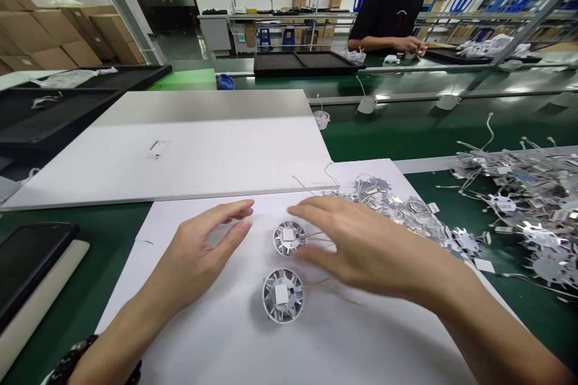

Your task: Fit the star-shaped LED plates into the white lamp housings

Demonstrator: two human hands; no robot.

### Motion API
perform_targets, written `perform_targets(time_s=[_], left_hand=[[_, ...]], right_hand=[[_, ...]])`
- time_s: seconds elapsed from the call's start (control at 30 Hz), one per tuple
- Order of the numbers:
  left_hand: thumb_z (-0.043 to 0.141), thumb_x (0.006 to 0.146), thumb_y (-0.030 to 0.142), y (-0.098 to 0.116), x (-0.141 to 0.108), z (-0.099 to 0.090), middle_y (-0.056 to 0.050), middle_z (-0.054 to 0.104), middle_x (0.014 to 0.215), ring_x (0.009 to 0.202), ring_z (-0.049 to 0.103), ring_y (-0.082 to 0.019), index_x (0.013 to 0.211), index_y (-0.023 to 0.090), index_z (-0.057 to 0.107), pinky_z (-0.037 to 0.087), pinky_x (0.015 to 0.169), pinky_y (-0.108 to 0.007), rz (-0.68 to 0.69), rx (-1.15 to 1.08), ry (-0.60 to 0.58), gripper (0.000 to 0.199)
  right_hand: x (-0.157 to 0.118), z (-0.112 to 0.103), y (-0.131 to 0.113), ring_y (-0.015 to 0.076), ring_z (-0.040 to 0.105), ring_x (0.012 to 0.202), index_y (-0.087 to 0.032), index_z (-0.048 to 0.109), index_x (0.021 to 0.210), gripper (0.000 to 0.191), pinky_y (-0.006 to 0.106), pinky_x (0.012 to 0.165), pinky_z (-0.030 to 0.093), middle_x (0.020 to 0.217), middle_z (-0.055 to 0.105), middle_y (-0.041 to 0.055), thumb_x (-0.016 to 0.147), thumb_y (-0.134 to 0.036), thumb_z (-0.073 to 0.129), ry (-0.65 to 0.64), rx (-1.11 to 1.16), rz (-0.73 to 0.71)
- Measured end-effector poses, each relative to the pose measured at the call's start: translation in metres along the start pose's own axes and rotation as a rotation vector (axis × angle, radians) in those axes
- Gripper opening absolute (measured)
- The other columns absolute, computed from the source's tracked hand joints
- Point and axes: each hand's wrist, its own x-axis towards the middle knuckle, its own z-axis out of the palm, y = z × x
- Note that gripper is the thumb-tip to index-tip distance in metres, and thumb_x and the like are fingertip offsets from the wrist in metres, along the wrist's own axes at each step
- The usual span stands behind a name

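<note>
Two round white slotted housings with metal plates and thin wires lie on the white sheet [217, 337]. The farther housing [288, 237] is between my hands, nearest to my right hand [347, 240], whose thumb and fingers are apart around its right side; that hand is slightly blurred and holds nothing visible. The nearer housing [283, 295] lies just below, its wires pointing right. My left hand [203, 243] hovers to the left, thumb and fingers apart, holding nothing.
Wired metal star-shaped plates [406, 210] are heaped behind my right hand, with a larger pile [537, 210] further right. A white board [217, 150] lies ahead, a black phone [31, 258] at left. Across the bench, a person [388, 12] handles small white parts.
</note>
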Motion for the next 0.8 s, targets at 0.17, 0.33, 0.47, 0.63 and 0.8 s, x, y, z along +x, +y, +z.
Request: perform_targets(time_s=[0.17,0.33,0.47,0.63,0.8], left_hand=[[0.063,0.102,0.069,0.001,-0.003,0.007,-0.003,0.084,0.121,0.116,0.079,-0.029,0.121,0.032,0.083,0.072,0.08,-0.028,0.031,-0.037,0.027,0.045],[0.066,0.102,0.064,-0.019,0.002,0.01,-0.002,0.086,0.116,0.103,0.084,-0.027,0.112,0.033,0.084,0.071,0.087,-0.028,0.133,-0.036,0.028,0.038],[0.063,0.106,0.055,-0.033,0.005,0.009,0.0,0.086,0.115,0.101,0.085,-0.025,0.121,0.035,0.082,0.07,0.082,-0.023,0.214,-0.001,-0.01,0.032],[0.061,0.107,0.039,-0.034,0.0,0.024,0.005,0.085,0.108,0.094,0.084,-0.019,0.114,0.038,0.079,0.068,0.084,-0.02,0.366,0.045,-0.018,0.02],[0.054,0.107,0.028,-0.042,0.001,0.05,0.004,0.085,0.097,0.081,0.082,-0.017,0.115,0.036,0.072,0.067,0.079,-0.021,0.644,0.041,0.091,0.021]], right_hand=[[0.008,0.016,-0.028,0.0487,0.021,0.166,-0.02,0.063,0.157,0.077,0.062,0.126,0.042,0.182,0.018,0.022,0.093,-0.052,0.09,-0.302,0.042,-0.095],[0.013,0.014,-0.032,0.0392,0.057,0.142,-0.016,0.08,0.122,0.026,0.042,0.104,0.061,0.152,0.06,0.0228,0.102,-0.032,0.082,-0.262,-0.14,-0.275],[0.008,-0.043,-0.019,0.0322,0.071,0.121,-0.029,0.081,0.125,0.044,0.033,0.086,0.062,0.166,0.051,0.0126,0.088,-0.048,0.095,-0.104,-0.013,-0.094],[0.059,-0.138,0.051,0.0399,0.061,0.135,-0.021,0.074,0.139,0.059,0.041,0.105,0.055,0.159,0.057,0.0153,0.091,-0.05,0.09,0.258,-0.074,0.276],[0.137,-0.168,0.141,0.0312,0.072,0.111,-0.012,0.071,0.133,0.042,0.042,0.095,0.06,0.133,0.071,0.0192,0.107,-0.045,0.077,0.378,0.048,0.646]])
